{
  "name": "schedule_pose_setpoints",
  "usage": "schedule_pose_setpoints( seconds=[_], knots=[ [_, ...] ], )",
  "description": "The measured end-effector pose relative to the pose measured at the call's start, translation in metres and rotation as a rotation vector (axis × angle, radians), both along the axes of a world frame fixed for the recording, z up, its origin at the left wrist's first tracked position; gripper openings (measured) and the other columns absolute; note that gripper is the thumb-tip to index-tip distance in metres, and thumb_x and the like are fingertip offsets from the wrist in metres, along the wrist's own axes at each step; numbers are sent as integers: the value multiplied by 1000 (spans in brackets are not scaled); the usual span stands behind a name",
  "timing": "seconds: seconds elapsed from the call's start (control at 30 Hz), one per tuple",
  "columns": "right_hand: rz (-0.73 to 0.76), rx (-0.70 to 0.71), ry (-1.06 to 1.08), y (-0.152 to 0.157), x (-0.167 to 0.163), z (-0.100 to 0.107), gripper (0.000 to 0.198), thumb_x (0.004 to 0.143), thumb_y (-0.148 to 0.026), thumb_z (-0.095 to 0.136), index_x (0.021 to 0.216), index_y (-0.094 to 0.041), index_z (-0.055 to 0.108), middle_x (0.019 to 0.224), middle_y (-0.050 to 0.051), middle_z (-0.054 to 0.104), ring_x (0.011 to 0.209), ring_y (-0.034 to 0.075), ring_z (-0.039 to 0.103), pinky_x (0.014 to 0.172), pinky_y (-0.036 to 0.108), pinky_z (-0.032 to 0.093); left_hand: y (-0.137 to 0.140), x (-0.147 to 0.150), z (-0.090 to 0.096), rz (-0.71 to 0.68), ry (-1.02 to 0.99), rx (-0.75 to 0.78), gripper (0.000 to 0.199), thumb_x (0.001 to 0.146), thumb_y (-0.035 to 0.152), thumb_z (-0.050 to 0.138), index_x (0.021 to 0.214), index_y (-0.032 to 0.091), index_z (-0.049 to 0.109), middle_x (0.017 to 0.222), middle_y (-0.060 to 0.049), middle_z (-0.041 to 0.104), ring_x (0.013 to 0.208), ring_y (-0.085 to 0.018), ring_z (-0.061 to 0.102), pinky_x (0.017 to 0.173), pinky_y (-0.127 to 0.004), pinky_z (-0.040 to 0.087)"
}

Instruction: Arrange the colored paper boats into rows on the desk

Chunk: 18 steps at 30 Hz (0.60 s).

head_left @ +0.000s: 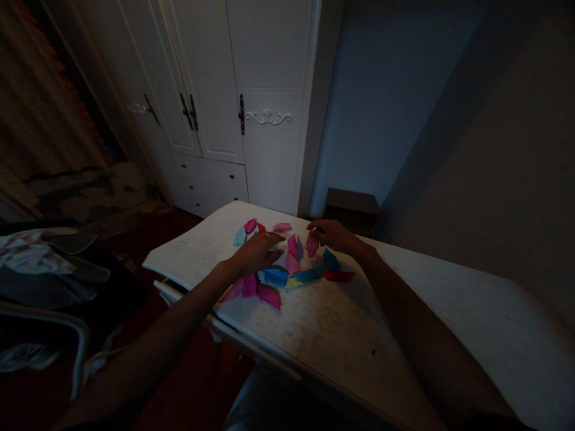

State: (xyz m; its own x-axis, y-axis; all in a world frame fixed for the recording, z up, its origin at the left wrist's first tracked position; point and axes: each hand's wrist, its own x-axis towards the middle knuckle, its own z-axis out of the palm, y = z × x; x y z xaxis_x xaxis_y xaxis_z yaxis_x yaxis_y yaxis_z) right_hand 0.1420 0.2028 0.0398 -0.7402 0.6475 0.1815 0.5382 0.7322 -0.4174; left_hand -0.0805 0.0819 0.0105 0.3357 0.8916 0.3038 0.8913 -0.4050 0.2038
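Observation:
Several folded paper pieces in pink, blue, red and yellow [287,272] lie scattered on a white table [341,323]. My left hand [257,251] rests palm down among them, fingers pointing right, above a blue piece [274,276]. My right hand [333,235] reaches in from the right, its fingertips touching a pink piece [311,244]. Whether it grips that piece is unclear in the dim light. A pink piece [282,227] lies apart at the far side between the hands.
A white wardrobe with dark handles [224,108] stands behind the table. A small dark box [353,206] sits by the wall. Crumpled cloth and clutter [45,263] lie at the left. The room is dim.

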Motion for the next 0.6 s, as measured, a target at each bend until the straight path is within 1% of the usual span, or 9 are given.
schedule_pose_setpoints(
  seconds=[0.03, 0.1, 0.2, 0.27, 0.37, 0.43, 0.47, 0.53, 0.6],
  knots=[
    [-6, -30, 15, 0, 0, -1, 25, 90, -17, 53, 109, -14, 68, 83, 6, 74, 70, 14, 67, 69, 23, 48, 3, 3, 1, -16, 7, 8, 40, 92, 31, 49, 126, 12, 59, 128, -16, 63, 119, -27, 59, 100, -40, 45],
    [-13, -91, 52, 2, 2, -2, 24, 89, -18, 56, 110, -13, 67, 76, 5, 73, 64, 14, 66, 65, 23, 49, 8, 9, 2, -39, 30, 20, 40, 92, 30, 49, 127, 14, 58, 130, -16, 61, 121, -27, 57, 100, -41, 45],
    [-28, -149, 165, 6, 3, -3, 20, 87, -20, 58, 103, -13, 68, 77, 5, 72, 59, 13, 65, 57, 22, 49, 11, 12, 4, -43, 60, 23, 38, 92, 27, 47, 126, 16, 58, 128, -13, 63, 120, -26, 57, 99, -41, 46],
    [-25, -177, 274, 7, 1, -4, 17, 84, -18, 59, 98, -13, 67, 76, 4, 72, 58, 12, 65, 54, 21, 50, 10, 9, 4, -13, 88, 9, 36, 91, 23, 46, 123, 16, 60, 125, -13, 64, 117, -26, 59, 98, -41, 47],
    [-40, -212, 424, 2, -9, -8, 18, 81, -13, 58, 97, -15, 66, 76, 3, 71, 60, 13, 66, 55, 21, 53, 4, 1, 2, 83, 149, -26, 36, 88, 19, 45, 119, 13, 63, 119, -15, 68, 113, -27, 62, 95, -42, 48],
    [-83, -187, 471, -6, -20, -13, 18, 79, -10, 57, 94, -16, 66, 80, 3, 71, 66, 14, 68, 58, 23, 54, 0, -6, -1, 135, 160, -39, 36, 88, 18, 44, 118, 14, 63, 113, -14, 70, 108, -27, 64, 93, -42, 49],
    [-109, -148, 470, -11, -25, -16, 16, 79, -10, 57, 91, -16, 66, 82, 4, 71, 68, 15, 69, 61, 25, 55, -2, -9, -3, 152, 156, -43, 35, 88, 19, 44, 117, 15, 64, 110, -13, 71, 105, -26, 65, 92, -41, 50],
    [-134, -34, 417, -20, -36, -23, 14, 79, -9, 57, 87, -16, 66, 84, 6, 72, 74, 17, 69, 69, 27, 54, -5, -13, -5, 176, 143, -47, 33, 88, 19, 44, 114, 17, 65, 104, -12, 72, 100, -25, 67, 89, -39, 50],
    [-111, 63, 317, -28, -43, -29, 13, 80, -10, 58, 87, -15, 67, 89, 8, 73, 81, 19, 69, 76, 29, 53, -7, -16, -6, 198, 131, -49, 31, 88, 18, 44, 110, 18, 66, 102, -11, 73, 99, -25, 68, 88, -38, 51]
  ],
)
